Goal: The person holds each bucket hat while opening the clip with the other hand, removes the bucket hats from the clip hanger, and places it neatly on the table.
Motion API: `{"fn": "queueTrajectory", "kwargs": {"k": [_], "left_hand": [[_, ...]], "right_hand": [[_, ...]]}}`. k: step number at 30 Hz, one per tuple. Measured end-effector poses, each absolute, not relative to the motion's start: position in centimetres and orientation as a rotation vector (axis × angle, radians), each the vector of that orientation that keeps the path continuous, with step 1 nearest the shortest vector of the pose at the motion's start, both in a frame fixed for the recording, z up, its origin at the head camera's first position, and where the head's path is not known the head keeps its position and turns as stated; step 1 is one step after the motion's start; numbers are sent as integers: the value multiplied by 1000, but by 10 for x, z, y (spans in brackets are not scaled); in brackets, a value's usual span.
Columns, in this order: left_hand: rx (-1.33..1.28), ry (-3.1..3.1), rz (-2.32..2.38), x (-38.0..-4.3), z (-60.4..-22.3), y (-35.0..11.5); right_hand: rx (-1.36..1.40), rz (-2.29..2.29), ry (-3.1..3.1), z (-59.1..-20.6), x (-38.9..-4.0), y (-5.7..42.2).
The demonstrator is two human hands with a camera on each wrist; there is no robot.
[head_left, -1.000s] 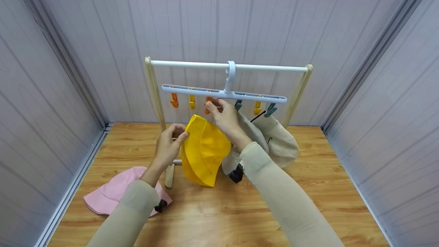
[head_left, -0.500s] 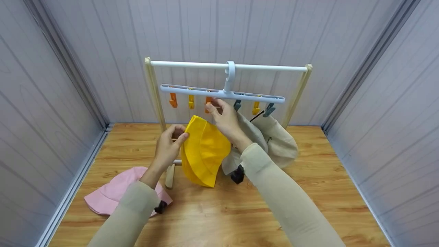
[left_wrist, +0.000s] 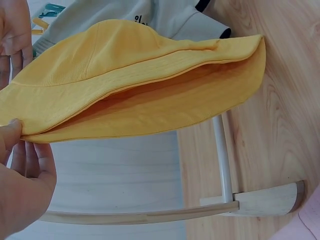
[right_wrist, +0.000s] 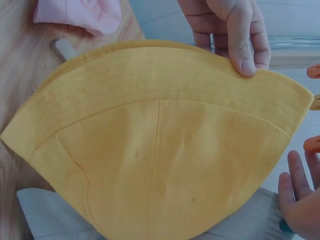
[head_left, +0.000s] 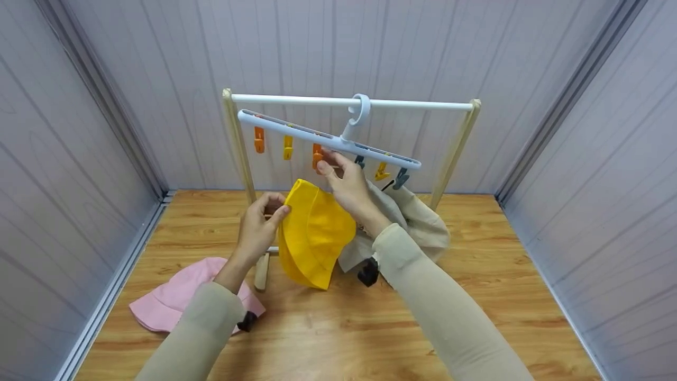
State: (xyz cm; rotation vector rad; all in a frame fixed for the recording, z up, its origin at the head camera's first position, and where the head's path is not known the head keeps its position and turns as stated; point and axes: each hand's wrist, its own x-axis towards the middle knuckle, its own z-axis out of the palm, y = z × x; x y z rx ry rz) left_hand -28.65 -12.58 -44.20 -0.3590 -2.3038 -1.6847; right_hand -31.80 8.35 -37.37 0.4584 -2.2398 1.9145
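My left hand [head_left: 258, 225] pinches the brim of a yellow bucket hat [head_left: 314, 233], thumb on one side and fingers behind. The hat hangs folded flat with its brim to the left, its opening visible in the left wrist view. My right hand [head_left: 346, 185] pinches an orange clip [head_left: 317, 156] with thumb and fingers, just above the hat's upper corner. That clip hangs from a pale blue clip hanger [head_left: 296, 128], hooked on a rack's white rod [head_left: 423, 104] and tilted with its left end high. Another orange clip [head_left: 259, 140] and a yellow clip [head_left: 287, 148] hang to the left.
A cream hat [head_left: 426, 225] hangs from a dark grey clip [head_left: 401, 179] at the hanger's right, with a grey hat [head_left: 351, 254] partly behind my right arm. A pink bucket hat [head_left: 174, 296] lies on the wooden table [head_left: 312, 344] at left. Panel walls surround the table.
The hanger has tilted, its left end rising and its right end dropping and shifting left, with the clips and hung hats moving along. Both hands and the yellow hat stay nearly in place.
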Motion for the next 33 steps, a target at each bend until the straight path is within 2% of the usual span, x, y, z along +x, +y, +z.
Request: {"fn": "queueTrajectory", "kwargs": {"k": [21,28,33], "left_hand": [[-351,-2260,-1767,-281,-439,-132],[-372,-2261,-1770,-277,-435,-135],[-379,-2261,-1783,-276,-433,-136]], "right_hand": [[498,1927,-2211,-380,-302,107],[544,1965,-2180,-366,-276,116],[543,1946,-2169,-372,-271,127]]}}
